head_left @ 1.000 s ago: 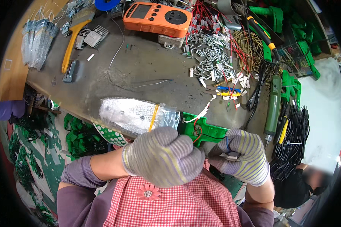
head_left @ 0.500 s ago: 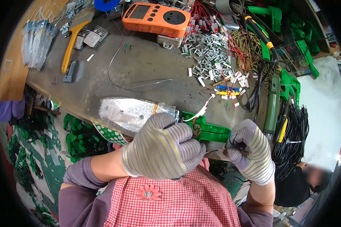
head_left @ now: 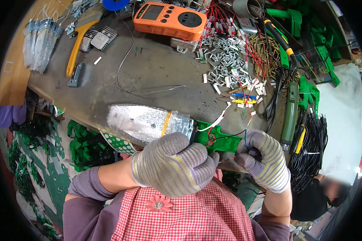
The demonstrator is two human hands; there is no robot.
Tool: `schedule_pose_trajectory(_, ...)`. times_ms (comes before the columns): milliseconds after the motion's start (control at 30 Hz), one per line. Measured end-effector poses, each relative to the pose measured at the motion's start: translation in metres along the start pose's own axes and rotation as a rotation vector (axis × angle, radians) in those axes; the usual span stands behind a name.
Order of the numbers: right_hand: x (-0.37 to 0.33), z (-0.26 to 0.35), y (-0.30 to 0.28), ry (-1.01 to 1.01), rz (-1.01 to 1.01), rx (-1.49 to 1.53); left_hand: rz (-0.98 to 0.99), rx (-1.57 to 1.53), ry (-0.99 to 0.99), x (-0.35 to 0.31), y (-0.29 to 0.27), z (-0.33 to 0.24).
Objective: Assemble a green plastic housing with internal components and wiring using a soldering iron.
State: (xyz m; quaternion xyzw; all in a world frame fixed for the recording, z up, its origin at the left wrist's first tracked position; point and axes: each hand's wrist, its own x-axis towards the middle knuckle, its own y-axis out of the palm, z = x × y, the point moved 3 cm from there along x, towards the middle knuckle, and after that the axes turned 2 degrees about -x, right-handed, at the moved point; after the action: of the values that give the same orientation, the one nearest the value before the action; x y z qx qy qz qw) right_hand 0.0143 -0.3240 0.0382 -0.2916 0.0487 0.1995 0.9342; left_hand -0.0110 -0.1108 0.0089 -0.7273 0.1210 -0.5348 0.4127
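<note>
Both my hands wear grey-and-yellow striped knit gloves. My left hand [head_left: 177, 164] is closed, knuckles up, at the table's near edge; what lies inside its fingers is hidden. Just beyond it is an open green plastic housing [head_left: 227, 143] with red, black and white wires in it. A metal part wrapped in bubble wrap [head_left: 138, 122], with a yellow band round it, joins the housing's left end. Right of the housing, my right hand [head_left: 265, 160] pinches a thin dark blue wire [head_left: 245, 140] between thumb and fingers.
Beyond the hands lie a pile of screws [head_left: 225, 56], cutters with blue and yellow handles [head_left: 244, 97] and an orange meter [head_left: 169, 20]. A green electric screwdriver [head_left: 290, 116] and a bundle of black cables [head_left: 311, 148] are at the right. A person [head_left: 309, 201] sits at lower right.
My left hand has shifted slightly down, uncovering more of the wrapped part. The housing's right end has tipped toward me, and the blue wire now stands up beside my right hand.
</note>
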Motion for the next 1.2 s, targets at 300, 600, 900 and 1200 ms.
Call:
schedule_pose_trajectory(300, 0.003, 0.010, 0.007, -0.007, 0.089, -0.080, 0.090, -0.144, -0.161, 0.004, -0.003, 0.008)
schedule_pose_trajectory(600, -0.002, 0.004, 0.006, -0.002, -0.083, -0.053, 0.077, -0.298, -0.415, -0.005, 0.007, 0.022)
schedule_pose_trajectory(900, -0.002, -0.010, -0.001, 0.002, -0.089, 0.212, 0.108, -0.368, -0.488, 0.002, 0.000, 0.025)
schedule_pose_trajectory(1200, 0.000, -0.005, 0.017, -0.470, -0.431, -0.483, 0.050, -0.226, -0.599, 0.037, 0.020, 0.024)
